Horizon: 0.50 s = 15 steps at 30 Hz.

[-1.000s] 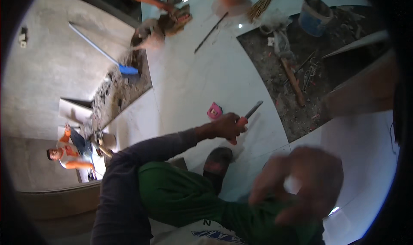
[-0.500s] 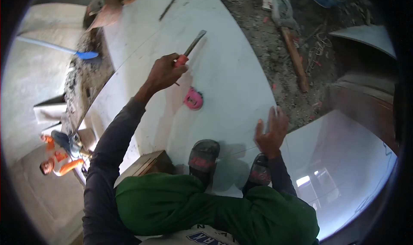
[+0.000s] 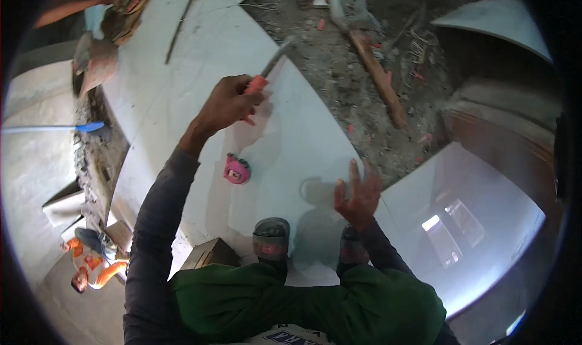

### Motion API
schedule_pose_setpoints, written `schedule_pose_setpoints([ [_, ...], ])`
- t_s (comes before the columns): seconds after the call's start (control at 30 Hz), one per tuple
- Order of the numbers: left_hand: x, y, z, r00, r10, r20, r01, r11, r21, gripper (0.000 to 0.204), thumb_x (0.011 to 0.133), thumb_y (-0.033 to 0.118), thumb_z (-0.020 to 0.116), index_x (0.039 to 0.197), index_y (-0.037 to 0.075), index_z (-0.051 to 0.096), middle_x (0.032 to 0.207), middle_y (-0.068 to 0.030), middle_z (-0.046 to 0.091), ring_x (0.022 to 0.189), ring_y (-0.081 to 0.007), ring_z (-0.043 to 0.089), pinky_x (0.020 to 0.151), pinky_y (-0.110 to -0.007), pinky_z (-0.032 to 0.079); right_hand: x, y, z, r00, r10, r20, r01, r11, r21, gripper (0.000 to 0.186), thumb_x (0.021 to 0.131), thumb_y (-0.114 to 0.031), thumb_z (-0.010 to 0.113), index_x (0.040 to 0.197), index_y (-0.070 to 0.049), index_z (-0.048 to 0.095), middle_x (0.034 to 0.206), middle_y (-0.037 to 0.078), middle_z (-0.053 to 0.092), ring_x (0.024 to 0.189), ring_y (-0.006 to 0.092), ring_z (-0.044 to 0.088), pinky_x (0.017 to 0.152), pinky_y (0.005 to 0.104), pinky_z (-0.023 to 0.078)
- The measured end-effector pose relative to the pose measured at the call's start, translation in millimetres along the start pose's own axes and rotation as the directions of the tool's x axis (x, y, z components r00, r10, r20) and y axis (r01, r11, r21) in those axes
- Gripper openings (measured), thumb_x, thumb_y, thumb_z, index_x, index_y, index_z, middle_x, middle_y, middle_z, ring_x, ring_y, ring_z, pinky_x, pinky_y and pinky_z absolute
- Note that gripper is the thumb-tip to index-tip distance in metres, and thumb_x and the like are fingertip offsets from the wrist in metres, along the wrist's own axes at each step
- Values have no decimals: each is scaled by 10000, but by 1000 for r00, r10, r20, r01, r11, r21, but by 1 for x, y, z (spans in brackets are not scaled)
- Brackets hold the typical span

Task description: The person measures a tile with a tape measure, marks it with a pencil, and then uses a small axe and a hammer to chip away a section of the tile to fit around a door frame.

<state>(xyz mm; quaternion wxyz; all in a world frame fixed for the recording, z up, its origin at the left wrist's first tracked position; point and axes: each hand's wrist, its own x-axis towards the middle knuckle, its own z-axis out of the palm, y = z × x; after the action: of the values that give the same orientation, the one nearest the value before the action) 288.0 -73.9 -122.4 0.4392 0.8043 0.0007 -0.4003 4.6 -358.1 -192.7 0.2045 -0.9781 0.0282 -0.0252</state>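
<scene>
My left hand (image 3: 227, 104) is closed around the orange-red handle of a chisel-like tool (image 3: 258, 83). Its flat metal blade points up and right, over the edge of the white tile floor (image 3: 291, 145). A small reddish tip pokes out below the fingers; what it belongs to I cannot make out. On the tiles, below that hand, lies a pink tape measure (image 3: 236, 170), touched by neither hand. My right hand (image 3: 359, 194) is open, fingers spread, with nothing in it, held above the tiles near their right edge and casting a shadow.
Bare rubble ground (image 3: 339, 72) borders the tiles, with a wooden stick (image 3: 381, 81), a clear plastic bag (image 3: 351, 8) and scattered red bits. A thin rod (image 3: 183, 20) lies across the far tiles. At left are a blue-ended handle (image 3: 91, 127), a person in orange (image 3: 91, 263) and a wooden box (image 3: 212, 254).
My view has shifted, so the tape measure appears lower and further left. The tool's tip now overlaps the rubble edge. My right hand stays open; another person's foot shows at the top left.
</scene>
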Motion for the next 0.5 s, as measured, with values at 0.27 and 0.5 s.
schedule_pose_setpoints([
  [0.27,2,-10,12,999,-36,-3,35,995,-92,384,1014,265,634,1289,-1,656,961,-42,676,817,-123,656,665,-297,610,2,5,-5,1000,-23,-21,24,997,73,583,912,-288,685,1441,-65,585,1358,263,552,1208,458,571,1007,593,463],
  [0.5,0,-21,25,997,21,73,-18,999,-37,353,1005,278,634,1223,1,651,873,-16,634,769,-93,630,651,-291,600,122,28,-34,976,-23,-216,19,1000,-22,476,863,-224,733,1282,-10,660,1314,219,547,1156,411,558,991,565,431],
])
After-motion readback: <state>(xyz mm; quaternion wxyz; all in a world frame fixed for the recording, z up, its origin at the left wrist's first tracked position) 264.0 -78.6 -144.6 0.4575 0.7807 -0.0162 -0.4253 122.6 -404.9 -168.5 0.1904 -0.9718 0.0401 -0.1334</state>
